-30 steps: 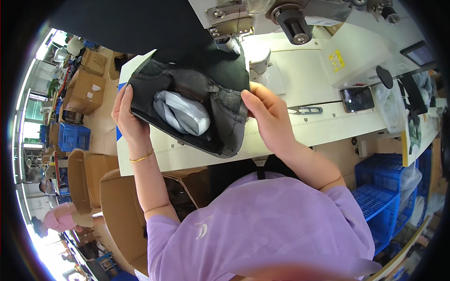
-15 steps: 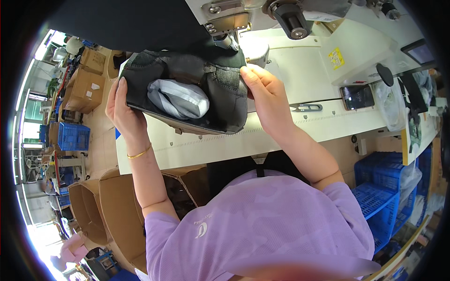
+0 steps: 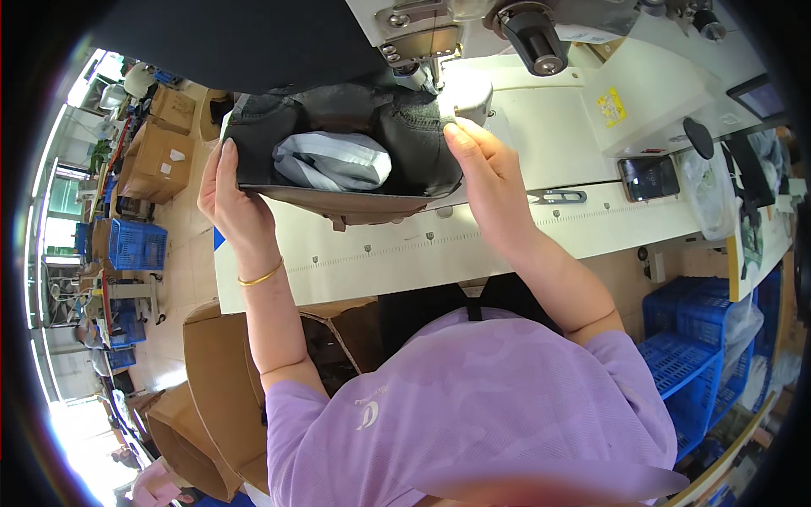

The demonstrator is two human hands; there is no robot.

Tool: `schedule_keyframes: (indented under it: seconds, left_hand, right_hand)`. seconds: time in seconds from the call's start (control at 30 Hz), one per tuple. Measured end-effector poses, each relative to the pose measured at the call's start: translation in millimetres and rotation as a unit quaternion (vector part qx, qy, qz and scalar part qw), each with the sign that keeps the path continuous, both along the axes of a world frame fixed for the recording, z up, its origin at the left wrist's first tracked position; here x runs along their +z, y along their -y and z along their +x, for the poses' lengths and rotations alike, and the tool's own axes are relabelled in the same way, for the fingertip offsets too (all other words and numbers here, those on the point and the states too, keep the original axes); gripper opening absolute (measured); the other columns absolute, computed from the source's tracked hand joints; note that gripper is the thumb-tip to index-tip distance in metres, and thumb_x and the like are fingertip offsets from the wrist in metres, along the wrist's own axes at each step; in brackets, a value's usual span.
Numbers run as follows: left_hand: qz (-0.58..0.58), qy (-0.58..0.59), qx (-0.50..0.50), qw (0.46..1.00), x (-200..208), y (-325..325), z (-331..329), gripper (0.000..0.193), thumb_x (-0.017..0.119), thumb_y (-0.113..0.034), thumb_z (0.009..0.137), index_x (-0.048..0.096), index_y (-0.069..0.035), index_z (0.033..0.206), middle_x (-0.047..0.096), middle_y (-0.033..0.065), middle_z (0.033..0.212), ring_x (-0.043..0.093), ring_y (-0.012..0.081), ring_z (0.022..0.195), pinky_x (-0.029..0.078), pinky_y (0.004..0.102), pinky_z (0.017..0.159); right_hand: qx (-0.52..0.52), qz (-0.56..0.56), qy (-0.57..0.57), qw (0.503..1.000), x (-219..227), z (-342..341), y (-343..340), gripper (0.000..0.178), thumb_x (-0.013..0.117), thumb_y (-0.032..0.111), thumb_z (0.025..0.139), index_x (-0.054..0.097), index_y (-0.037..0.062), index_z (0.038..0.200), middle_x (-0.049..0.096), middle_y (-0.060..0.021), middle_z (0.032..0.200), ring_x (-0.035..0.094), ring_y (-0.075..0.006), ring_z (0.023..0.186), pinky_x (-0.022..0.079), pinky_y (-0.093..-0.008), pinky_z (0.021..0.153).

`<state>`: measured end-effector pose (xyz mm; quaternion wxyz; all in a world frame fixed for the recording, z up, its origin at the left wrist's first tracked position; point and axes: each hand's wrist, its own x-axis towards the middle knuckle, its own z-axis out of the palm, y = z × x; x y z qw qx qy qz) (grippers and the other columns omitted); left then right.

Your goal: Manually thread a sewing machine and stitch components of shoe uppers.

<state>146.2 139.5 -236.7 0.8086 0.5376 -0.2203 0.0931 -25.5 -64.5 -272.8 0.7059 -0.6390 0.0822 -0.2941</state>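
My left hand (image 3: 235,193) and my right hand (image 3: 487,180) grip the two ends of a black-lined bag (image 3: 346,203) with a brownish outer front. Its mouth faces up. Inside lies a bunched grey-and-white striped cloth (image 3: 331,162). Each thumb rests along the bag's edge, and the fingers behind are partly hidden. The bag's far edge lies beneath the needle area of a sewing machine (image 3: 432,51), above the white table (image 3: 405,253).
Thread snips (image 3: 557,197) and a phone (image 3: 649,178) lie right of my right hand. A white machine housing (image 3: 634,101) stands behind them. Cardboard boxes (image 3: 215,372) sit below left, blue plastic crates (image 3: 684,355) below right. A black panel (image 3: 228,42) overhangs the far left.
The bag has shifted slightly right and tipped, so more of its brown front shows below the rim. Both hands moved with it and keep their grip.
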Motion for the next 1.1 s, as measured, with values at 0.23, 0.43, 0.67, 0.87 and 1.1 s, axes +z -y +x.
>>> schedule_keyframes:
  seconds: [0.23, 0.43, 0.67, 0.87, 1.1]
  left_hand:
    - [0.005, 0.005, 0.007, 1.0, 1.1, 4.1, 2.6, 0.02, 0.062, -0.005, 0.094, 0.068, 0.01, 0.105, 0.072, 0.0117, 0.1, 0.067, 0.0144, 0.089, 0.051, 0.024, 0.084]
    - [0.021, -0.013, 0.02, 0.999, -5.0, 3.9, 9.5, 0.023, 0.064, -0.009, 0.094, 0.069, 0.007, 0.109, 0.071, 0.0083, 0.102, 0.065, 0.0117, 0.094, 0.048, 0.0226, 0.086]
    - [0.021, -0.034, 0.026, 0.999, -13.7, 17.8, 3.5, 0.021, 0.065, -0.013, 0.096, 0.069, 0.004, 0.108, 0.068, 0.0024, 0.095, 0.059, 0.0072, 0.085, 0.047, 0.0214, 0.08]
    - [0.113, 0.062, 0.165, 0.978, -9.5, 32.5, 95.1, 0.028, 0.065, -0.023, 0.091, 0.07, 0.005, 0.093, 0.071, 0.0118, 0.082, 0.065, 0.0237, 0.079, 0.05, 0.0336, 0.077]
    - [0.289, 0.206, 0.272, 0.894, 76.8, 80.9, 265.0, 0.064, 0.055, -0.049, 0.094, 0.052, 0.004, 0.129, 0.055, 0.0305, 0.128, 0.049, 0.0448, 0.123, 0.038, 0.0473, 0.105]
  right_hand:
    - [-0.013, -0.001, -0.004, 1.0, 1.3, 2.6, 3.7, 0.029, 0.049, 0.021, 0.103, 0.05, 0.0036, 0.08, 0.036, 0.0073, 0.066, 0.031, -0.0026, 0.064, 0.028, -0.025, 0.054]
    - [-0.02, 0.003, -0.043, 0.999, 6.5, 1.7, -4.8, 0.024, 0.051, 0.019, 0.101, 0.057, 0.0003, 0.089, 0.042, 0.0093, 0.069, 0.034, -0.002, 0.065, 0.028, -0.0239, 0.055]
    - [-0.056, -0.024, -0.066, 0.996, -2.6, -4.5, -11.4, 0.022, 0.06, 0.024, 0.099, 0.067, 0.0056, 0.108, 0.047, 0.0115, 0.074, 0.035, 0.002, 0.066, 0.026, -0.019, 0.056]
    - [0.026, -0.013, -0.028, 0.999, -12.4, -5.0, -20.6, 0.032, 0.05, 0.018, 0.103, 0.061, -0.0016, 0.125, 0.067, -0.008, 0.115, 0.062, -0.0126, 0.099, 0.049, -0.0258, 0.078]
    - [0.212, -0.079, -0.091, 0.97, -15.1, -13.7, -43.7, 0.026, 0.052, 0.01, 0.101, 0.061, -0.0001, 0.124, 0.067, -0.0103, 0.121, 0.066, -0.0166, 0.102, 0.053, -0.0285, 0.082]
